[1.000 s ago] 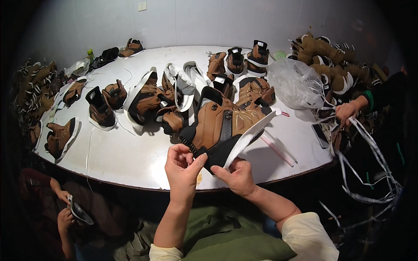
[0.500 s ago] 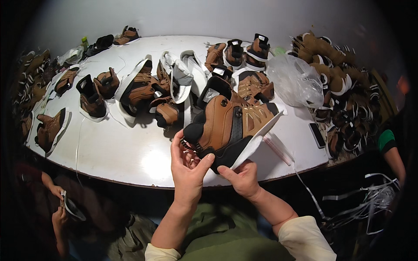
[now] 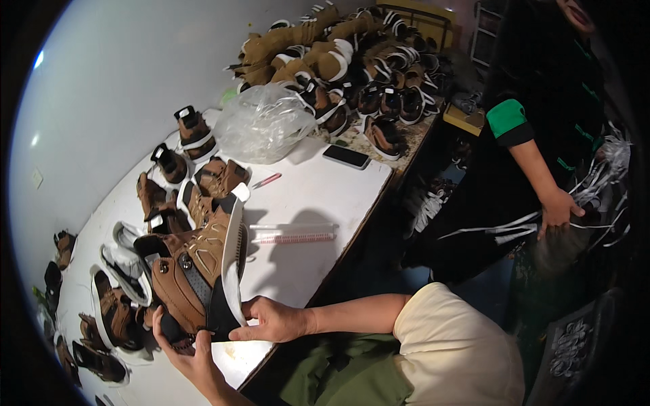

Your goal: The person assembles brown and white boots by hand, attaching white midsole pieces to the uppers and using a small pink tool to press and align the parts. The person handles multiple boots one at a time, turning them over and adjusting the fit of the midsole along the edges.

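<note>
A brown boot upper (image 3: 189,274) with black heel, metal eyelets and a white lower edge is tilted between my two hands, over the white table. Its heel end points toward me and its toe away. My left hand (image 3: 193,355) is closed around the dark heel and collar part, thumb on the near side. My right hand (image 3: 276,321) pinches the white edge by the heel. More brown shoe uppers stand close beyond it, among them a dark brown one (image 3: 115,314) and a white-lined one (image 3: 128,264).
On the white table (image 3: 311,196) lie a clear ruler (image 3: 291,234), red thread snips (image 3: 267,181), a black phone (image 3: 346,157) and a plastic bag (image 3: 261,125). Brown shoes (image 3: 332,61) are heaped behind. At right stands a co-worker, a hand (image 3: 560,211) near white straps (image 3: 514,230).
My view has swung to the right, bringing the shoe heap and the standing co-worker into sight. Both hands still grip the boot upper, which now appears farther left and turned more upright.
</note>
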### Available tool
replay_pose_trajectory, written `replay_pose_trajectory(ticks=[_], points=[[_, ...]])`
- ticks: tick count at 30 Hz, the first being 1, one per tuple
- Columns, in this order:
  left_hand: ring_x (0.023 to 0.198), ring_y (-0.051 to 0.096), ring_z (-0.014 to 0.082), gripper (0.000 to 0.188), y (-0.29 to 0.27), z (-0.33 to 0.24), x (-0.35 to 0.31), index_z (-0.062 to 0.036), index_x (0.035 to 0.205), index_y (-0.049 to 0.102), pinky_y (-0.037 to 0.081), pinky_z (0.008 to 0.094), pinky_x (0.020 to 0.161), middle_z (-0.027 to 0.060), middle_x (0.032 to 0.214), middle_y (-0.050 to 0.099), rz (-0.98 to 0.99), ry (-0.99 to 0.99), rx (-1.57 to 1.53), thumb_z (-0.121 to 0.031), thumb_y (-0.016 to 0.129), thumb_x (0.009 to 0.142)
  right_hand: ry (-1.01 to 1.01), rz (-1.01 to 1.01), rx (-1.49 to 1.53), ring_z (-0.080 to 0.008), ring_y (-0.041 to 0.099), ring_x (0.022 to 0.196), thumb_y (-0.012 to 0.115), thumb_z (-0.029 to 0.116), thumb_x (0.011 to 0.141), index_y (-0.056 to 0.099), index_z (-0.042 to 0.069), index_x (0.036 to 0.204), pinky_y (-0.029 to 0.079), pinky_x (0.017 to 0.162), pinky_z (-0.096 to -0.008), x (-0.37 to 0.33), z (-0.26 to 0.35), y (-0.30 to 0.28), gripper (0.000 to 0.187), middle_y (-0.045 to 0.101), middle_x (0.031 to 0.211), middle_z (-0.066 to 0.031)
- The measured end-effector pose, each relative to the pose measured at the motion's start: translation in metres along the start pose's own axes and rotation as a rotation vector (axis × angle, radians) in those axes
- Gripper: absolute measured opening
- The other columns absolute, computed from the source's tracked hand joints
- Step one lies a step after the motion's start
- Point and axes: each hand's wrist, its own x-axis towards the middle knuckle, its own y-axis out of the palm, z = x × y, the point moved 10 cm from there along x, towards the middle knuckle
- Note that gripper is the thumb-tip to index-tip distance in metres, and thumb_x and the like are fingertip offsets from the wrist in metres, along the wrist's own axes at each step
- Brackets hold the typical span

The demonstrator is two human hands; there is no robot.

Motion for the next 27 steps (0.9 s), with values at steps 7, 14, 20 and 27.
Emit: replay_pose_trajectory(ticks=[7,14,20,27], points=[[0.123,0.042,0.0235,0.054,0.016,0.003,0.004,0.005,0.128,0.043,0.038,0.0323,0.099,0.0144,0.139,0.038,0.16,0.081,-0.083,-0.004,0.061,0.078,0.058,-0.047,-0.063,-0.0061,0.046,0.073,0.066,0.026,0.089,0.059,-0.003,0.082,0.041,0.066,-0.0236,-0.026,0.026,-0.035,0.03,0.056,0.073,0.0003],[0.122,0.043,0.0212,0.051,0.093,-0.004,0.004,0.0069,0.119,0.046,0.036,0.0307,0.097,0.0141,0.135,0.04,0.544,0.111,0.13,-0.011,0.068,0.077,0.116,-0.158,-0.124,-0.0069,0.053,0.072,0.071,0.028,0.085,0.065,-0.004,0.086,0.046,0.064,-0.0251,-0.056,-0.012,-0.098,0.032,0.063,0.074,-0.0014],[0.129,0.037,0.0367,0.038,0.171,-0.039,-0.009,0.001,0.099,0.051,0.027,0.0447,0.106,0.0163,0.126,0.049,0.56,0.471,0.464,0.002,0.069,0.066,0.069,-0.396,-0.11,-0.0078,0.057,0.083,0.069,0.017,0.086,0.064,-0.003,0.094,0.048,0.074,-0.026,-0.091,-0.008,-0.16,0.022,0.064,0.085,-0.0016],[0.126,0.039,0.0397,0.044,0.236,-0.023,-0.01,-0.0026,0.094,0.049,0.031,0.0491,0.104,0.0167,0.123,0.051,0.572,0.51,0.514,0.005,0.076,0.059,0.05,-0.696,-0.25,-0.0064,0.058,0.085,0.062,0.014,0.091,0.062,-0.001,0.109,0.048,0.076,-0.0226,-0.16,-0.011,-0.244,0.024,0.065,0.094,-0.003]])
